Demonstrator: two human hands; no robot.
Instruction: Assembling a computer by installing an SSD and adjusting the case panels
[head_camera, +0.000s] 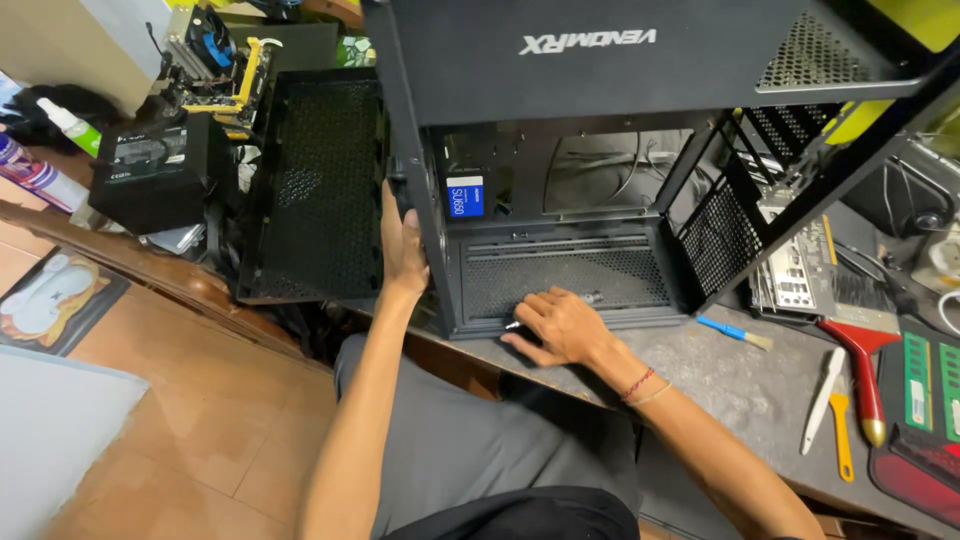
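one black computer case (640, 150), one mesh side panel (315, 190), two hands (403, 250) (both on the case), two green memory sticks (918, 380).

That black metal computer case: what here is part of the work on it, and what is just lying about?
In hand:
- black metal computer case, gripped by left hand
- its mesh bottom panel, under right hand

Lying about:
- blue-handled brush
- red-handled tool
- green memory sticks
- black power supply box

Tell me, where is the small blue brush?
In the head view, the blue brush lies on the grey bench, right of the black case, beside the red-handled tool.
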